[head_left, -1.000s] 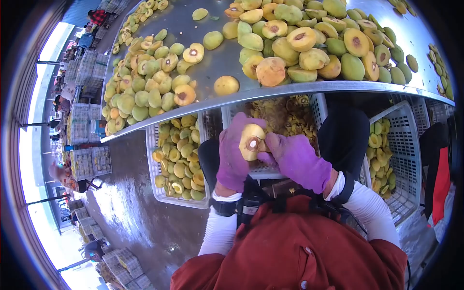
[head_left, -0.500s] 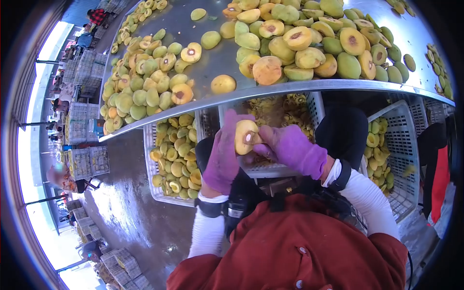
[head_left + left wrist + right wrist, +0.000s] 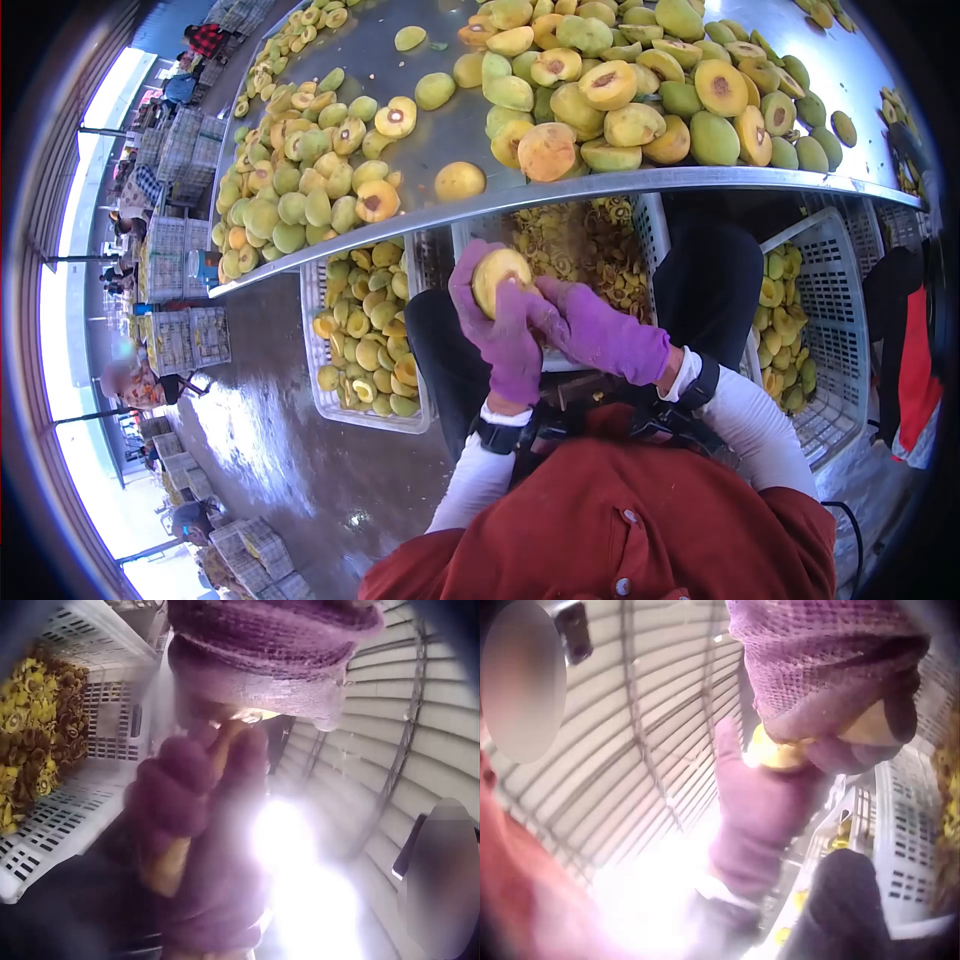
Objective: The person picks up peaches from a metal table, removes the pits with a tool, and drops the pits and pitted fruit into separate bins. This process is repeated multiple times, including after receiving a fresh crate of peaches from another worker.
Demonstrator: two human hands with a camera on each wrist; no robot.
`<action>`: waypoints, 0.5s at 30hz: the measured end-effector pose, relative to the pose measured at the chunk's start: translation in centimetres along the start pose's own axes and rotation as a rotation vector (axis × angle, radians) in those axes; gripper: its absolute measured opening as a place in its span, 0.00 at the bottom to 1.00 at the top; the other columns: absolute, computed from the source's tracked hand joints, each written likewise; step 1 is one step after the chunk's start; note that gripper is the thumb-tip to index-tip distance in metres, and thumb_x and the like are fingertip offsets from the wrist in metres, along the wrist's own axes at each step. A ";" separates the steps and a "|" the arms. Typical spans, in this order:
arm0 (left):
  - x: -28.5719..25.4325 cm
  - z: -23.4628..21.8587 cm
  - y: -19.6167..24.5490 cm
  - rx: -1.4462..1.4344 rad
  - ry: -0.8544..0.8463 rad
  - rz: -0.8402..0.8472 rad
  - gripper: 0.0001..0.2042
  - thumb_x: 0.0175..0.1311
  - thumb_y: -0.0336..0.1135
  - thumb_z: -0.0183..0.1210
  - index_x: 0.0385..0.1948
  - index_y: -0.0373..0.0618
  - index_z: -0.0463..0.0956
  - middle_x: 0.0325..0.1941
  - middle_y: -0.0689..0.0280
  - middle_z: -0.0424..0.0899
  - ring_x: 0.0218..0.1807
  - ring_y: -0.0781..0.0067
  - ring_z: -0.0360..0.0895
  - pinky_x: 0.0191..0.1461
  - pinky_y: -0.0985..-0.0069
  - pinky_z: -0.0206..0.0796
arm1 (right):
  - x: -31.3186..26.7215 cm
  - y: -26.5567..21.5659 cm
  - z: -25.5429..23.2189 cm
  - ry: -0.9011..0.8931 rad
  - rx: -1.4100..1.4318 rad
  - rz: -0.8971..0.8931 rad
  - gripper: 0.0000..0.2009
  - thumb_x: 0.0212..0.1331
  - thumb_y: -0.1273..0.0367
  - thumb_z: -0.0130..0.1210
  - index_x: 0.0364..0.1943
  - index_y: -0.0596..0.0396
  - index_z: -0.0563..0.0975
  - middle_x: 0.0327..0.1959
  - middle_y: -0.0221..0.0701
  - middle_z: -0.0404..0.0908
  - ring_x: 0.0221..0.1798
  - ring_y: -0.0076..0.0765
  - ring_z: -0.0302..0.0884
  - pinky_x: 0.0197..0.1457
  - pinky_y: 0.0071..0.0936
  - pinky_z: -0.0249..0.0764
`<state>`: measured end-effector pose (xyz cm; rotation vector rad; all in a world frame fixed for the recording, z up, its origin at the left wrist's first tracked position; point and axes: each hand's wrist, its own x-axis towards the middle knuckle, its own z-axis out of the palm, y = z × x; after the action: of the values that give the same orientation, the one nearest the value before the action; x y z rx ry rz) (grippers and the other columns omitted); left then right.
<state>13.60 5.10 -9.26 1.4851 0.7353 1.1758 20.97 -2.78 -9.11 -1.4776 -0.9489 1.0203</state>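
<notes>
Starting big: a wet-looking floor [image 3: 290, 480] shines off to the left of your grip, stacked crates [image 3: 185, 335] and other people [image 3: 140, 388] well beyond; a hurried step there could skid. Ahead of your grip comes the metal bench [image 3: 440, 135], heaped with fruit pieces [image 3: 714, 88]; bump it, and those near the front edge could roll off. Below your grip, between your knees [image 3: 708, 285], sits the scrap crate [image 3: 652, 232], so a fumbled piece probably lands among the waste. Now the hands: your left grip [image 3: 508, 345] is wrapped round the cut fruit [image 3: 498, 275], and your right grip [image 3: 605, 332] is clamped on a wooden-looking handle [image 3: 171, 868], its working end hidden. Here's the sharpest worry: if juice slicks your gloves, the fruit could twist, and any edge on that tool may slip toward your left thumb [image 3: 512, 302], right against the fruit.
</notes>
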 end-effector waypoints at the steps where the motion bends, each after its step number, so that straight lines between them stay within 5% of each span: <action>1: -0.2 0.1 0.2 0.175 0.081 0.047 0.18 0.67 0.44 0.45 0.44 0.36 0.72 0.39 0.61 0.78 0.39 0.69 0.76 0.44 0.76 0.69 | -0.1 -0.5 0.1 -0.056 0.036 0.004 0.20 0.68 0.52 0.42 0.39 0.58 0.71 0.17 0.27 0.69 0.18 0.25 0.68 0.22 0.27 0.65; 2: 0.4 -0.2 0.1 0.378 0.035 0.159 0.16 0.65 0.42 0.46 0.41 0.39 0.73 0.36 0.62 0.79 0.35 0.69 0.76 0.38 0.76 0.70 | -0.2 -1.1 -0.4 -0.062 0.031 0.004 0.20 0.68 0.52 0.42 0.39 0.58 0.71 0.17 0.27 0.69 0.18 0.25 0.68 0.22 0.27 0.65; 4: 1.4 -1.1 0.2 0.505 -0.061 0.274 0.14 0.64 0.41 0.48 0.40 0.40 0.74 0.34 0.62 0.79 0.34 0.69 0.77 0.36 0.75 0.70 | -0.5 -2.6 -1.8 -0.342 0.462 0.327 0.21 0.69 0.51 0.39 0.37 0.57 0.71 0.16 0.22 0.66 0.13 0.17 0.61 0.17 0.18 0.57; 5: 1.5 -1.3 0.1 0.635 -0.170 0.392 0.13 0.63 0.40 0.49 0.39 0.41 0.74 0.32 0.62 0.79 0.32 0.69 0.77 0.34 0.75 0.70 | -0.5 -2.6 -1.8 -0.344 0.462 0.327 0.21 0.69 0.51 0.39 0.37 0.57 0.71 0.16 0.22 0.66 0.13 0.17 0.61 0.17 0.18 0.57; 9: 1.7 -0.6 -0.1 0.576 -0.155 0.360 0.12 0.62 0.38 0.50 0.40 0.40 0.74 0.30 0.62 0.79 0.30 0.68 0.77 0.33 0.75 0.69 | -0.3 -2.6 -2.3 -0.374 0.422 0.281 0.22 0.69 0.50 0.38 0.36 0.56 0.70 0.15 0.21 0.65 0.11 0.15 0.57 0.14 0.16 0.52; 11: 1.6 -0.3 0.3 0.470 -0.131 0.137 0.12 0.60 0.37 0.52 0.39 0.40 0.76 0.30 0.61 0.80 0.29 0.68 0.78 0.34 0.76 0.69 | -0.5 -2.2 -2.6 -0.399 0.465 0.272 0.22 0.69 0.50 0.38 0.36 0.56 0.70 0.15 0.21 0.65 0.11 0.16 0.57 0.14 0.16 0.52; 13: 1.6 0.0 0.9 0.257 -0.127 -0.006 0.10 0.59 0.34 0.55 0.38 0.39 0.78 0.31 0.63 0.81 0.30 0.72 0.78 0.33 0.78 0.69 | -0.7 -1.9 -3.4 -0.484 0.828 0.404 0.22 0.67 0.49 0.40 0.30 0.54 0.69 0.16 0.21 0.64 0.12 0.16 0.55 0.13 0.18 0.52; 15: 1.7 0.1 0.9 0.051 -0.120 -0.152 0.09 0.58 0.32 0.58 0.36 0.38 0.80 0.32 0.65 0.82 0.31 0.76 0.77 0.33 0.80 0.68 | -1.1 -2.7 -3.7 -0.435 0.610 0.347 0.22 0.67 0.49 0.41 0.30 0.54 0.69 0.16 0.21 0.63 0.11 0.15 0.54 0.13 0.18 0.50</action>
<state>14.12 6.33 -7.88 1.5005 0.7865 0.9509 24.01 -4.61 -6.01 -0.9310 -0.5875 1.7535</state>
